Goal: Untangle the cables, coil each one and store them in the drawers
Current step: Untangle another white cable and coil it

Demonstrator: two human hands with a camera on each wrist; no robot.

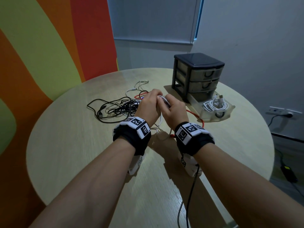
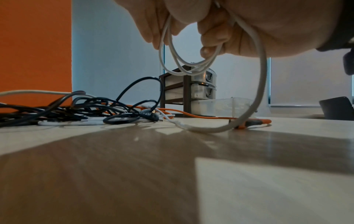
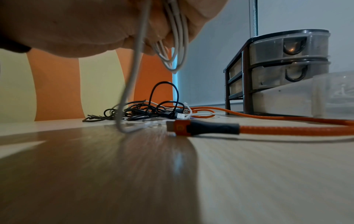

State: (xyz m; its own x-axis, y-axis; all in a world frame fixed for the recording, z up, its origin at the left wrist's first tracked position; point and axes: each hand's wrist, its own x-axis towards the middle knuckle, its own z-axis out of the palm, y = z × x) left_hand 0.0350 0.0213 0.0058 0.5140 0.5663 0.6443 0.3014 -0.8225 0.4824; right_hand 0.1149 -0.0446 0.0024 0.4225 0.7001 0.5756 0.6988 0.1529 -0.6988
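Both hands meet above the round table, holding one white cable (image 1: 162, 99) wound in loops. My left hand (image 1: 149, 104) grips the loops (image 2: 178, 60) from the left. My right hand (image 1: 172, 107) curls round the same loops (image 3: 176, 50) from the right. A loose white tail (image 2: 258, 97) hangs down and trails onto the table. Behind the hands lies a tangle of black and white cables (image 1: 115, 107). An orange cable (image 3: 287, 128) runs across the table with its plug (image 3: 201, 128) near my right wrist. The black drawer unit (image 1: 197, 76) stands at the back right with its bottom drawer (image 1: 228, 112) pulled out, holding a coiled white cable (image 1: 215, 105).
The table's near half (image 1: 115, 170) is bare wood. A black lead (image 1: 189, 195) from the right wrist camera hangs over the front edge. A wall socket (image 1: 279, 112) and a power brick (image 1: 288, 174) are on the right, off the table.
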